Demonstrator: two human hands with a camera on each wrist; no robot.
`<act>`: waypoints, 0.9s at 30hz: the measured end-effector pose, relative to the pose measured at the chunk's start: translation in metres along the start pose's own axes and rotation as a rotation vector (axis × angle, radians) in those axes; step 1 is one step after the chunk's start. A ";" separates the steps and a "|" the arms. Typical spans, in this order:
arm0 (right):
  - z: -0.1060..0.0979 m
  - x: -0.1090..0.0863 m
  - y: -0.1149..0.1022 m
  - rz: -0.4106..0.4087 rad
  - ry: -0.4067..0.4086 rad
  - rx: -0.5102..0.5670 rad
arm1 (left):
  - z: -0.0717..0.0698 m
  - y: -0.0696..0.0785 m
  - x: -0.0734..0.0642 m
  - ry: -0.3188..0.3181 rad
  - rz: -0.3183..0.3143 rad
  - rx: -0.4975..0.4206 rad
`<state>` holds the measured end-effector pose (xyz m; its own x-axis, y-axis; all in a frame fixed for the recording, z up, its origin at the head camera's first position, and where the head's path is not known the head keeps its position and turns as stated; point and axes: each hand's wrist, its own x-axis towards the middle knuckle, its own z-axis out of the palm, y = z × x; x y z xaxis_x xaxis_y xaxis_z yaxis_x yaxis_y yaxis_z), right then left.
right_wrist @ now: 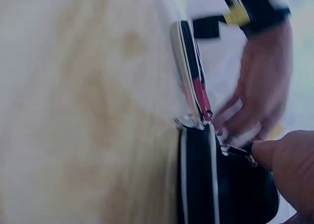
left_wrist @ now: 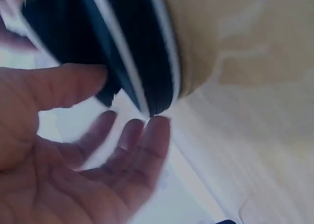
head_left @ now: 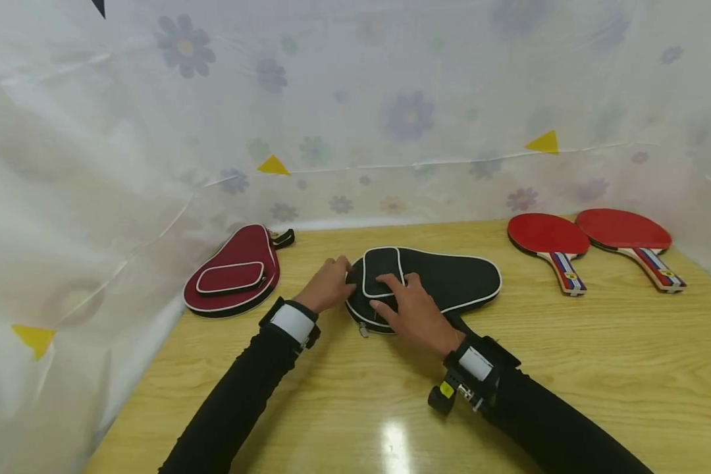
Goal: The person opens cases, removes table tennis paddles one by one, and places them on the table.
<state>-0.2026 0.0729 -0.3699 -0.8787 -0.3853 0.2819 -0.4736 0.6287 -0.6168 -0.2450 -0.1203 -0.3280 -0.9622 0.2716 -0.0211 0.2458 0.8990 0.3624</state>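
A black table tennis bat case (head_left: pixel 459 280) with white piping lies flat on the wooden table, its rounded end to the left. My left hand (head_left: pixel 330 284) is at that end; in the left wrist view its thumb is beside the raised front pocket and its fingertips (left_wrist: pixel 159 123) are at the case's edge. Over the zipped pocket (head_left: pixel 382 263) is my right hand (head_left: pixel 421 316), thumb and fingers spread apart. In the right wrist view the right thumb (right_wrist: pixel 289 160) is close to the pocket's zipper pull (right_wrist: pixel 251 160); the other right fingers are hidden there.
To the left lies a dark red bat case (head_left: pixel 243 257) with a black wrist strap (head_left: pixel 284 238). Two red table tennis bats, one (head_left: pixel 548 234) beside the other (head_left: pixel 625 228), lie at the right back. A flowered white sheet (head_left: pixel 355 118) hangs behind the table (head_left: pixel 343 408).
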 end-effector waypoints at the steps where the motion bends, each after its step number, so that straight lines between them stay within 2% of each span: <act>1: -0.001 0.001 0.001 -0.001 0.002 -0.005 | 0.000 0.000 -0.005 -0.014 -0.023 -0.006; 3: -0.003 0.004 0.002 0.008 0.001 -0.004 | -0.001 -0.001 -0.014 -0.058 -0.042 -0.006; 8: -0.003 0.008 0.003 0.023 0.000 -0.003 | 0.003 0.003 -0.028 -0.189 -0.036 0.006; 11: -0.003 0.010 0.004 0.024 0.006 -0.002 | 0.009 0.008 -0.033 -0.230 -0.043 0.002; 13: -0.003 0.010 0.005 0.022 0.002 -0.007 | 0.015 0.012 -0.036 -0.237 -0.050 -0.016; 17: -0.004 0.011 0.008 0.013 -0.021 -0.014 | 0.022 0.016 -0.039 -0.195 -0.030 -0.047; 23: -0.005 0.014 0.011 0.005 -0.029 -0.009 | 0.023 0.019 -0.035 -0.172 -0.030 -0.012; 27: -0.004 0.018 0.013 0.016 -0.020 0.004 | 0.025 0.021 -0.031 -0.159 -0.061 0.024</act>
<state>-0.2246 0.0768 -0.3695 -0.8848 -0.3887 0.2571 -0.4591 0.6321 -0.6242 -0.2067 -0.1014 -0.3426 -0.9452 0.2657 -0.1898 0.1925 0.9229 0.3336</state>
